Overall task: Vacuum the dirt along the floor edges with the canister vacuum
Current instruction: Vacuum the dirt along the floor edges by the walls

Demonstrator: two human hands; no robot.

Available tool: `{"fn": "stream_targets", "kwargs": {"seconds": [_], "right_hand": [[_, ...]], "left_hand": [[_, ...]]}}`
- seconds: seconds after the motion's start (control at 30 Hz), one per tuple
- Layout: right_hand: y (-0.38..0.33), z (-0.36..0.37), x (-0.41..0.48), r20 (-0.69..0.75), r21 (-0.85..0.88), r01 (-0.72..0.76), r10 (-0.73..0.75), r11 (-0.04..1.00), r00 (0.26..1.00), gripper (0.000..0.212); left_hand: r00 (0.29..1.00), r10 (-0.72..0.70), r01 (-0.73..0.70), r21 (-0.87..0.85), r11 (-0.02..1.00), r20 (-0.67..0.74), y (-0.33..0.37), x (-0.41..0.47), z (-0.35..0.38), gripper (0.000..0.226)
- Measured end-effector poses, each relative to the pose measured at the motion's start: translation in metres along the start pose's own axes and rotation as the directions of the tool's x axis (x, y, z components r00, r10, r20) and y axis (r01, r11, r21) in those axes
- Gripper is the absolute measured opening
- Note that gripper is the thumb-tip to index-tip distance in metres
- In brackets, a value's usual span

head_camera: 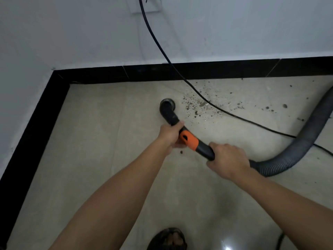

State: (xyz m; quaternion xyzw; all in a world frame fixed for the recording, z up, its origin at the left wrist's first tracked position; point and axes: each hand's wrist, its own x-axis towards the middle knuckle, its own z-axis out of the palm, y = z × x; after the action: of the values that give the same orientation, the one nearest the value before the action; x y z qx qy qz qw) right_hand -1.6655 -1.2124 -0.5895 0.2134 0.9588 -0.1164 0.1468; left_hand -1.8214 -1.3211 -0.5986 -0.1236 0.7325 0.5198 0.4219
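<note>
Left hand (170, 135) and right hand (228, 160) hold the nozzle (168, 110), each grip curled round it

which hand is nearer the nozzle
Left. The left hand grips the wand just behind the nozzle; the right hand grips it farther back, past the orange collar, by the hose.

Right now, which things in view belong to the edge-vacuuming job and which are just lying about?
Job: nozzle; wand, in the grip of the left hand and right hand; grey hose; dirt scattered near the baseboard; black cord, probably the vacuum's power lead.
Not the job: wall socket plate; shoe at the bottom edge.
</note>
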Motion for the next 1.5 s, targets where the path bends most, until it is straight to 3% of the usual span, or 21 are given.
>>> {"fn": "stream_targets", "kwargs": {"seconds": [0.1, 0.2, 0.3, 0.4, 0.53, 0.63, 0.83, 0.93, 1.1, 1.23, 1.4, 1.5], "right_hand": [[0.004, 0.032, -0.046, -0.017, -0.026, 0.113, -0.113, 0.993, 0.993, 0.024], [0.008, 0.06, -0.084, -0.009, -0.051, 0.266, -0.267, 0.963, 0.964, 0.045], [0.005, 0.073, -0.099, 0.052, -0.062, 0.286, -0.283, 0.956, 0.958, 0.05], [-0.001, 0.05, -0.071, 0.068, -0.018, 0.179, -0.177, 0.984, 0.982, 0.024], [-0.013, 0.012, -0.016, 0.062, 0.07, 0.013, -0.018, 0.997, 0.998, 0.021], [-0.016, 0.01, -0.024, 0.065, 0.039, 0.021, -0.024, 0.999, 0.998, 0.023], [-0.036, 0.046, -0.066, 0.165, -0.01, 0.209, -0.204, 0.978, 0.965, 0.029], [-0.052, 0.033, -0.025, 0.101, 0.023, 0.142, -0.143, 0.99, 0.985, 0.026], [-0.074, 0.005, 0.015, 0.057, 0.101, 0.059, -0.065, 0.993, 0.996, 0.024], [-0.057, 0.032, -0.035, 0.07, 0.083, 0.099, -0.105, 0.992, 0.992, 0.026], [-0.026, 0.064, -0.118, 0.212, 0.052, 0.073, -0.082, 0.996, 0.974, 0.027], [-0.005, 0.07, -0.15, 0.148, 0.061, 0.081, -0.089, 0.995, 0.985, 0.024]], "left_hand": [[0.999, 0.003, -0.004, -0.047, 0.999, -0.035, -0.059, -0.039, -0.01, 0.033], [0.995, -0.058, 0.05, -0.105, 0.993, -0.078, -0.117, -0.082, -0.022, 0.027], [0.991, -0.097, 0.084, -0.127, 0.988, -0.096, -0.136, -0.098, -0.023, 0.026], [0.996, -0.02, 0.011, -0.105, 0.994, -0.084, -0.1, -0.062, -0.015, 0.032], [0.999, 0.04, -0.043, -0.091, 0.995, -0.034, -0.025, -0.011, -0.008, 0.042], [0.998, 0.023, -0.029, -0.091, 0.995, -0.063, -0.031, -0.015, -0.014, 0.041], [0.97, -0.022, -0.013, -0.141, 0.99, -0.242, -0.119, -0.066, -0.043, 0.034], [0.971, 0.044, -0.071, -0.11, 0.991, -0.234, -0.074, -0.02, -0.053, 0.037], [0.986, 0.034, -0.048, -0.076, 0.996, -0.164, -0.006, 0.004, -0.06, 0.041], [0.991, -0.026, 0.021, -0.044, 0.999, -0.13, -0.052, -0.033, -0.058, 0.039], [0.993, -0.107, 0.104, -0.065, 0.992, -0.045, -0.125, -0.093, -0.032, 0.033], [0.989, -0.144, 0.141, -0.077, 0.987, -0.034, -0.149, -0.112, -0.009, 0.031]]}}
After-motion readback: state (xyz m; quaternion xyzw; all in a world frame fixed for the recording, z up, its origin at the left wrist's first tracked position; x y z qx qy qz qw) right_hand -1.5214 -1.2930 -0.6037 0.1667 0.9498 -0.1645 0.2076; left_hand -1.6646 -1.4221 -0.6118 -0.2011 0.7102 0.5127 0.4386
